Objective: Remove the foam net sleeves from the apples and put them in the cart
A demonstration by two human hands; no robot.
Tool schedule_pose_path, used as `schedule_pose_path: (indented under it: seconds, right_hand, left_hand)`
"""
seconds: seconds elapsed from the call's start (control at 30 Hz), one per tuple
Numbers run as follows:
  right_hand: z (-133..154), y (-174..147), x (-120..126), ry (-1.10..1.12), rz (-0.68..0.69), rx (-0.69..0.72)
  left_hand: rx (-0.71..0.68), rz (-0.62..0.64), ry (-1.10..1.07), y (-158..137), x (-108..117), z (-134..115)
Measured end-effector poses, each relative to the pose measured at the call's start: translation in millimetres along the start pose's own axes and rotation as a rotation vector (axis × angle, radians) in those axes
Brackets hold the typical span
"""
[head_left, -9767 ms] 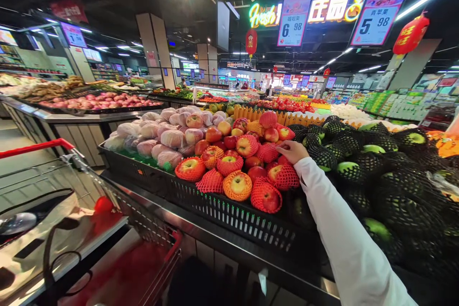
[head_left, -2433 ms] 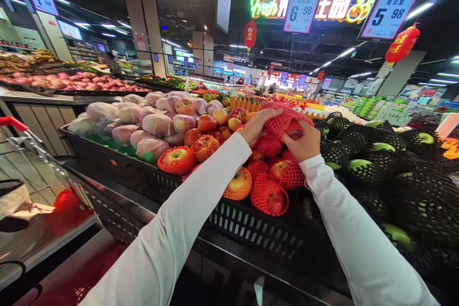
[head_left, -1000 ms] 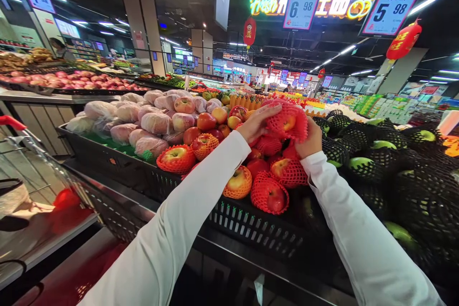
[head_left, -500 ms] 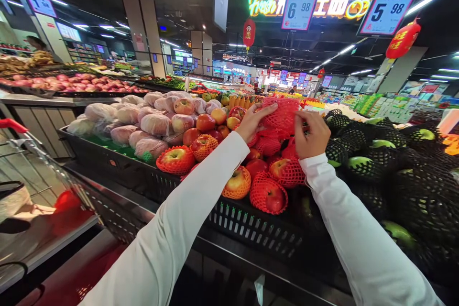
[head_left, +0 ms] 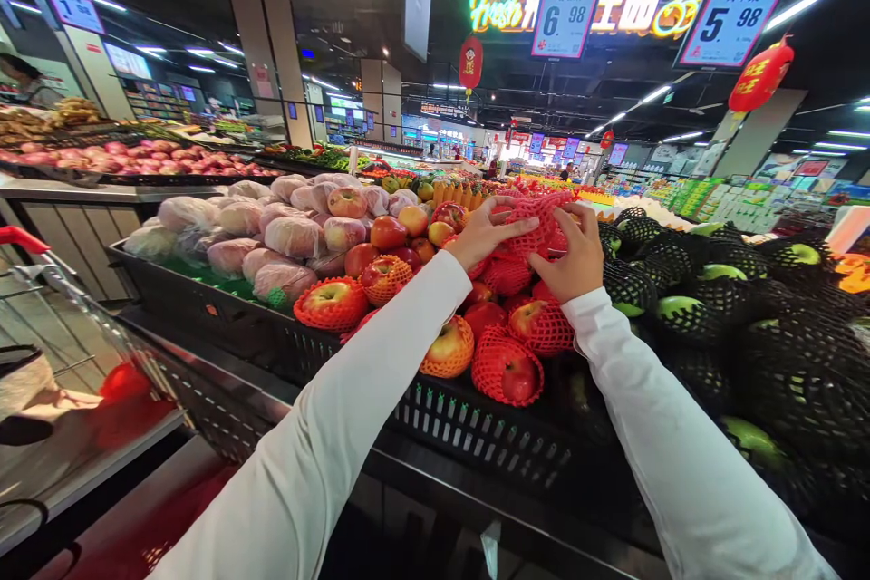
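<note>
Above the apples, a red foam fruit net (head_left: 528, 222) is bunched between my hands; whether fruit is inside it cannot be made out. My left hand (head_left: 486, 237) grips its left side, thumb stretched across the front. On the other side, my right hand (head_left: 575, 256) has its fingers curled over the net's right edge, with the thumb apart below. Beneath them lie red apples, several in foam nets, such as a netted apple (head_left: 508, 366) at the front and a yellowish-red one (head_left: 449, 346) beside it.
A black crate (head_left: 476, 435) holds the apples. Plastic-wrapped apples (head_left: 295, 236) are piled left, and green fruit in black nets (head_left: 720, 290) right. A shopping cart (head_left: 61, 308) stands at the left. Price signs (head_left: 575, 0) and a red lantern (head_left: 761, 74) hang overhead.
The red net was spread wider and is now more bunched. My right hand has moved left and its fingers have opened from a pinch to curl around the net.
</note>
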State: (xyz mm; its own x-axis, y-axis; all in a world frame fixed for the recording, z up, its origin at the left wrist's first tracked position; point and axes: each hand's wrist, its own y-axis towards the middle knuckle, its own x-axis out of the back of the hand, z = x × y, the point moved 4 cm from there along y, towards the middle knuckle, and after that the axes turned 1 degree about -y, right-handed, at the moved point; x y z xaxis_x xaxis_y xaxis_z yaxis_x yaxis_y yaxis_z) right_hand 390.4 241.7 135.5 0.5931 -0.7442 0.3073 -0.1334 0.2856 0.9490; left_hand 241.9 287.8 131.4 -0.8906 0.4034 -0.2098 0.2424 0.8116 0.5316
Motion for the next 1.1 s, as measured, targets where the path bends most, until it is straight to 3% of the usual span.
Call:
schedule_pose_path:
  seconds: [0.23,0.4,0.7,0.87,0.97,1.1]
  right_hand:
    - [-8,-3,-5,-0.037,-0.005,-0.052]
    - [-6,-3,-2,-0.026,-0.069,-0.026]
    - [-3,-1,-3,0.040,-0.059,0.001]
    - [-2,0,1,0.093,-0.116,-0.029]
    - [2,-1,5,0.171,-0.163,-0.061]
    - [12,-2,10,0.292,-0.180,-0.070]
  left_hand:
    - [-0.163,0.085,0.120,-2,-7,-4]
    - [-0.154,0.002,0.070,1,-4,-6]
    - [-0.289,-0.179,0.140,16,19,-2]
    - [-0.194,-0.208,0.156,14,19,-1]
    - [-0.056,-0.100,0.058,10,10,3]
    - [0.096,0.231,-0.083,0,-9,8]
